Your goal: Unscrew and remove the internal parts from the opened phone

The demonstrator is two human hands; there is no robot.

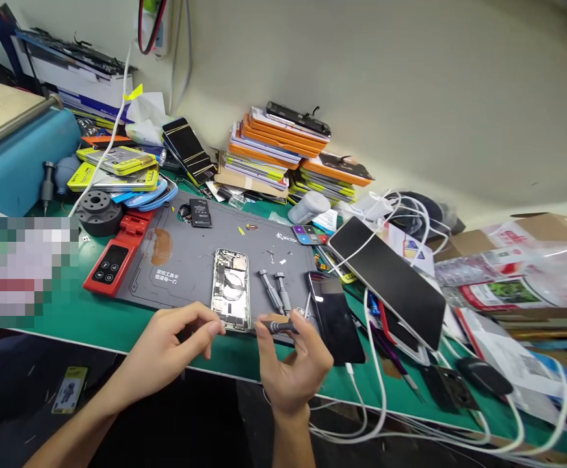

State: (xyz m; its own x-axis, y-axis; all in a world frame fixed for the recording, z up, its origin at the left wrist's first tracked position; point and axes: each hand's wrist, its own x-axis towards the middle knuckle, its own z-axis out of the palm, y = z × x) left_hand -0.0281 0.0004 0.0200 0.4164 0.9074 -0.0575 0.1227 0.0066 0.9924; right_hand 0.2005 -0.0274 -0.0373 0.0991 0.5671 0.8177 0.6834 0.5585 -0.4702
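An opened phone (231, 289) lies upright on the grey work mat (193, 260), its inner parts showing. At its lower left corner, the fingertips of my left hand (179, 341) are pinched together; whatever is between them, if anything, is too small to make out. My right hand (290, 364), just right of the phone's lower end, holds a dark screwdriver (279, 327) level between thumb and fingers. Two grey screwdrivers (270, 290) lie side by side on the mat behind it. A black battery (200, 213) rests at the mat's back edge.
A black phone (335, 318) and a large dark tablet (391, 283) lie on the right among white cables (381, 370). Stacked boxes (276, 143) stand against the wall. On the left are a red control unit (109, 266), a round grey holder (99, 213) and a blue machine (25, 156).
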